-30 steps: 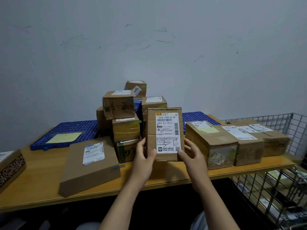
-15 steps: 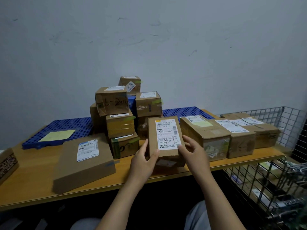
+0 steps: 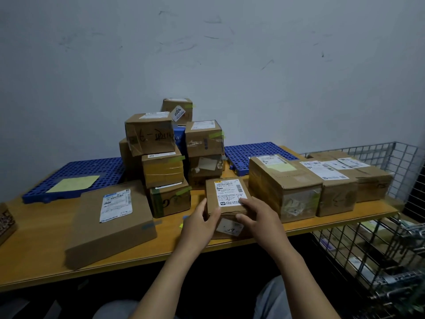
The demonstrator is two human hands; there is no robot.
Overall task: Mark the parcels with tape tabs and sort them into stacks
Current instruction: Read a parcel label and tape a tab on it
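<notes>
Twelve brown cardboard parcels can be counted on one table. Seven make up the heap at twelve o'clock (its lower right may hide an eighth). Three large parcels stand in a row at two o'clock and one flat parcel lies at nine o'clock. One small parcel sits at the centre, held by two hands, the left hand and the right hand.

One blue box sits inside the heap, and one patterned box is cut off at the nine o'clock edge. Four green tape tabs show on the heap.

There are two blue perforated panels, at ten and one o'clock, with one yellow sheet on the ten o'clock panel. One wire cage stands at four o'clock.
</notes>
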